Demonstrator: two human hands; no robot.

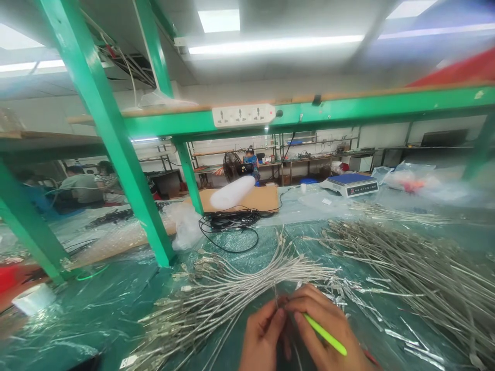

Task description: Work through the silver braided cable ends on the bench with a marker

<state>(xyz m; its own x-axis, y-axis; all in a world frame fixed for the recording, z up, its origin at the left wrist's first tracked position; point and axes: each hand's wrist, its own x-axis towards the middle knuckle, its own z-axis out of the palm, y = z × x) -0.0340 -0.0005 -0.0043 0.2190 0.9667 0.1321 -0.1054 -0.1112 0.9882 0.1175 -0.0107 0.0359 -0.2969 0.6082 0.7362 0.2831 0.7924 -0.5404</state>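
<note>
My left hand [263, 330] is closed in a pinch on a thin silvery cable [276, 291], whose end sticks up above the fingertips. My right hand [327, 322] meets it there, fingers closed, with a slim neon-yellow tool [326, 335] gripped in it. The tool's tip is hidden by the fingers, so its kind cannot be told. Just beyond both hands lies a fanned bundle of grey braided cables [232, 288] with small connectors on their ends. Scraps of shiny foil [371, 309] are scattered to the right of my right hand.
A larger cable pile [410, 278] covers the right side of the green table [96, 309]. Black cables [232, 219], a white foam roll [233, 192] and a digital scale [351, 184] stand farther back. Green posts [112, 134] and a power strip [243, 115] frame the bench. People sit beyond.
</note>
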